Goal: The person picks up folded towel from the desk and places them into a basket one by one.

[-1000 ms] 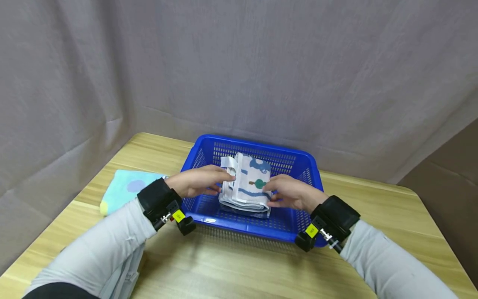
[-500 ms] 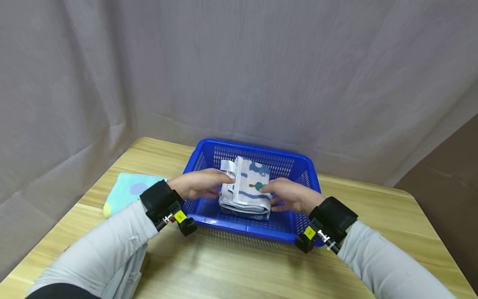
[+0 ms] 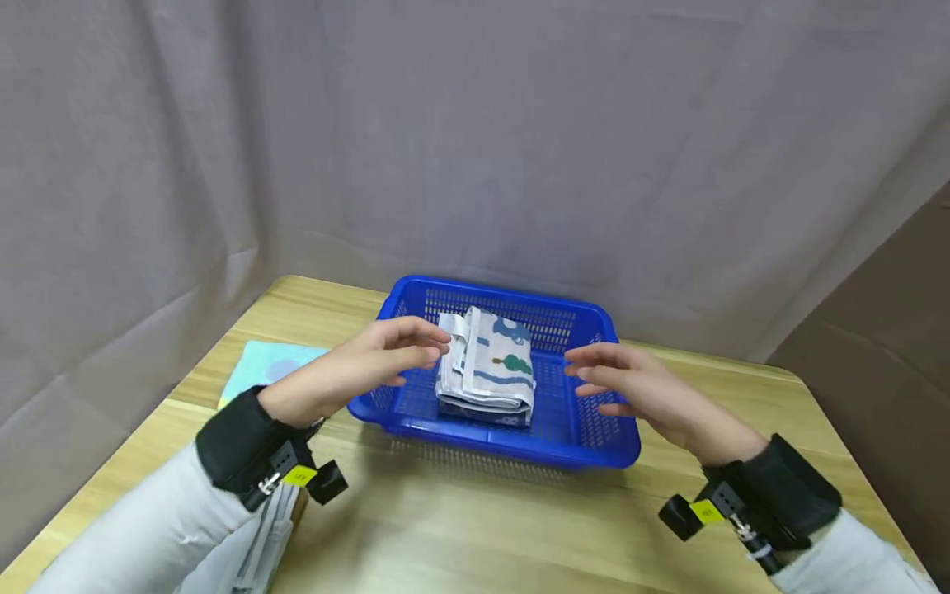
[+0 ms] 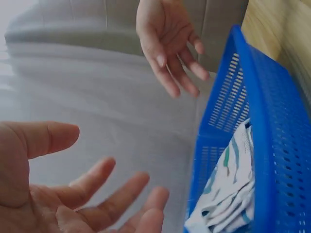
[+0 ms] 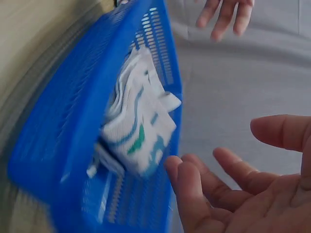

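A folded white towel (image 3: 493, 367) with blue and green figures lies in the blue plastic basket (image 3: 475, 441). Under it shows a dark blue folded cloth (image 3: 482, 414). My left hand (image 3: 364, 363) hangs over the basket's left side, fingers relaxed and holding nothing. On the other side my right hand (image 3: 646, 388) is above the right rim, fingers spread and apart from the towel. Both wrist views show the palms bare, with the towel (image 4: 228, 179) inside the basket beyond the rim.
A light blue folded towel (image 3: 270, 367) lies on the wooden table (image 3: 475, 520), left of the basket and partly behind the left forearm. Grey folded cloth (image 3: 260, 544) is at the front left. A grey curtain (image 3: 475, 148) hangs behind the table.
Both hands have come off the white towel and drawn apart, the left toward the left and the right toward the right. The towel stays in the basket.
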The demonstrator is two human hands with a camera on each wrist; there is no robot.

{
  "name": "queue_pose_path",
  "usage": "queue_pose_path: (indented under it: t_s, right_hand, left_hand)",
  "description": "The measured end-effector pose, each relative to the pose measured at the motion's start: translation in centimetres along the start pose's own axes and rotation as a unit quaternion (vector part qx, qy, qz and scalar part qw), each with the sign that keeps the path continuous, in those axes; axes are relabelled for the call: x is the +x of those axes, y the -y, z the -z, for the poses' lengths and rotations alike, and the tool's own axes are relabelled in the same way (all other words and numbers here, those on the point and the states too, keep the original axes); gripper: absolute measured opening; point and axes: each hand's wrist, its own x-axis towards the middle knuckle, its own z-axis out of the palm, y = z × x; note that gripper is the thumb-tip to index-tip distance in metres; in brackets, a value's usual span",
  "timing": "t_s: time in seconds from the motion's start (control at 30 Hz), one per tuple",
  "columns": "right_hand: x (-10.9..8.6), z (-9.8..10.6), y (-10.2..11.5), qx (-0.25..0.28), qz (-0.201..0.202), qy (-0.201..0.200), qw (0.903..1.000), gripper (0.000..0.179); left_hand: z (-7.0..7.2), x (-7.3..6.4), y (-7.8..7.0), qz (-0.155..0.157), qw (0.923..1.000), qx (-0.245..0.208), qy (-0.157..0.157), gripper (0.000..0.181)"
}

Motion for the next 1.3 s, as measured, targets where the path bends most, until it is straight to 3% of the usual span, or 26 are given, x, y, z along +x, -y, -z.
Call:
queue_pose_path:
  t_s: [0.1, 0.23, 0.4, 0.67, 0.83, 1.03, 1.3]
  right_hand:
    - [-1.8, -0.4, -0.9, -0.101, 0.072, -0.074, 0.9895, 0.035]
    - [-3.7, -1.6, -2.7, -0.200, 0.132, -0.164, 0.9570, 0.028]
    - [-4.1, -3.6, -4.8, -0.218, 0.185, -0.211, 0.9348, 0.027]
    - [-3.4, -5.6, -7.1, -0.247, 0.251, -0.243, 0.9036, 0.035]
    - [-3.3, -6.5, -7.9, -0.249, 0.246, -0.265, 0.8983, 0.033]
    - [-2.9, -7.3, -8.4, -0.290, 0.219, -0.306, 0.8800, 0.029]
    - [-2.4, -7.6, -8.5, -0.267, 0.237, -0.315, 0.8797, 0.031]
  left_hand:
    - [-0.5, -2.5, 0.5, -0.049, 0.9973, 0.052, -0.019, 0.023]
    - [-2.0, -5.2, 2.5, -0.096, 0.9903, 0.091, -0.042, 0.016]
    - [-4.0, -6.8, 5.0, -0.084, 0.9900, 0.103, -0.046, 0.014]
    - [-7.0, -7.0, 8.1, -0.084, 0.9879, 0.120, -0.052, 0.013]
    - [-8.1, -6.9, 9.5, -0.094, 0.9894, 0.103, -0.040, 0.013]
    - [-8.5, -6.8, 10.3, -0.089, 0.9921, 0.084, -0.029, 0.014]
    - [-8.4, -6.8, 10.5, -0.097, 0.9912, 0.086, -0.027, 0.015]
